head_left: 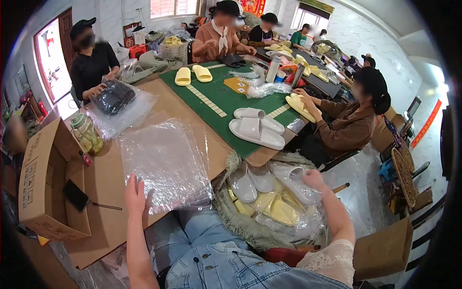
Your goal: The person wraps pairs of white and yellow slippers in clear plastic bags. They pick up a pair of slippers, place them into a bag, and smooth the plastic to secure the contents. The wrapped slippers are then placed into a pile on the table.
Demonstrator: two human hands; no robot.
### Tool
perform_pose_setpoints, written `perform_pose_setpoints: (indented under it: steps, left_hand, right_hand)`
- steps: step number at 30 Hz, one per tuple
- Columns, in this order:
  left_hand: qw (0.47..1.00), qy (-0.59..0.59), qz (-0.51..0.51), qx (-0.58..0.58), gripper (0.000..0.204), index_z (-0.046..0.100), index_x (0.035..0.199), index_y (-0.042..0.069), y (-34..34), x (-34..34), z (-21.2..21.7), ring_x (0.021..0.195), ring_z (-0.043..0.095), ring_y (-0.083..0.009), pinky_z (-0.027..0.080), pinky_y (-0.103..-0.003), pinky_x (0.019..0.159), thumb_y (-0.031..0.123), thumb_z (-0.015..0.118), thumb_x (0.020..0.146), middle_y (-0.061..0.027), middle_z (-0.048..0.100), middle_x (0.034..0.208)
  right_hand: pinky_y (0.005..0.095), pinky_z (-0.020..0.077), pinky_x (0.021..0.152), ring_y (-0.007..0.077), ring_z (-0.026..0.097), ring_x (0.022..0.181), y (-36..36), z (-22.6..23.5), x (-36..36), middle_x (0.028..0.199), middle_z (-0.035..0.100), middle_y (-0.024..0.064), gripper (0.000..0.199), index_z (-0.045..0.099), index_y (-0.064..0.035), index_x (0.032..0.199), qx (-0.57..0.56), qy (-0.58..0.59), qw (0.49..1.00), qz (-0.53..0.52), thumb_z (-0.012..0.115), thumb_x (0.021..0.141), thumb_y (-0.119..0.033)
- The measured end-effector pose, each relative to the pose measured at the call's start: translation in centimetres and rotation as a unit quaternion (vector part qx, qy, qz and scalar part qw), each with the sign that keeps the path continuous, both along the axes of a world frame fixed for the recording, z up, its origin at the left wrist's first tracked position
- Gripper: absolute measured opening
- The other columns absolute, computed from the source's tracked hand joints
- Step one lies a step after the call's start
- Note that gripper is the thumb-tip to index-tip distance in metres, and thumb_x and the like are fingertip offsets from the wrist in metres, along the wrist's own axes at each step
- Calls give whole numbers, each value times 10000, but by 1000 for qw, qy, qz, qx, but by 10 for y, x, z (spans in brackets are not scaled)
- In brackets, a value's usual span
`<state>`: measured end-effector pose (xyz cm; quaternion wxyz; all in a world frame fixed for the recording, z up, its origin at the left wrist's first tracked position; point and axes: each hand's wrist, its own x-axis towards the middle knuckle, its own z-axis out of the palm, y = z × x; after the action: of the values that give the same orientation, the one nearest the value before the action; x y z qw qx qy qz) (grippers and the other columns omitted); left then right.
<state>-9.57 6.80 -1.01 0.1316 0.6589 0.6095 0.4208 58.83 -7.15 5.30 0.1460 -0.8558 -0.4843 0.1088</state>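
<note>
A stack of clear plastic bags [161, 159] lies on the cardboard-covered table in front of me. My left hand [135, 195] is at the stack's near left edge, fingers stretched out and nothing gripped in them. On my right, a large open sack [226, 212] beside the table holds slippers, several in clear plastic. My right hand [314, 179] is over the sack, its fingers closed at a pale grey slipper [293, 183] in clear plastic. Yellow slippers [279, 209] lie below it, and more pale grey slippers [244, 185] rest at the sack's left side.
An open cardboard box [45, 192] stands at the left, near a jar [86, 135] and a black phone-like device [76, 196]. Pale grey slippers [257, 129] and yellow slippers [192, 74] sit on the green table mat [211, 108]. Several co-workers sit or stand around the tables.
</note>
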Motion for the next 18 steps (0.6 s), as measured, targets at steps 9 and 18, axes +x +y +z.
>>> perform_pose_setpoints:
  steps: [9, 18]
  left_hand:
    - [1000, -10, 11, -18, 443, 498, 1394, -23, -2, -8, -3, 1281, 538, -361, 415, -424, 1079, 196, 535, 1011, -233, 557, 1376]
    - [1000, -22, -8, -18, 444, 487, 1399, -23, 1, 4, 1, 1286, 535, -347, 404, -415, 1092, 180, 546, 1008, -221, 538, 1400]
  right_hand:
    - [478, 534, 908, 405, 673, 1032, 142, -128, -12, 1108, 694, 236, 355, 717, -24, 1063, 31, -60, 997, -39, 604, 868, -299]
    - [412, 550, 858, 294, 714, 946, 199, -191, 36, 1053, 737, 141, 276, 742, -105, 1099, -97, -231, 934, 256, 623, 862, -183]
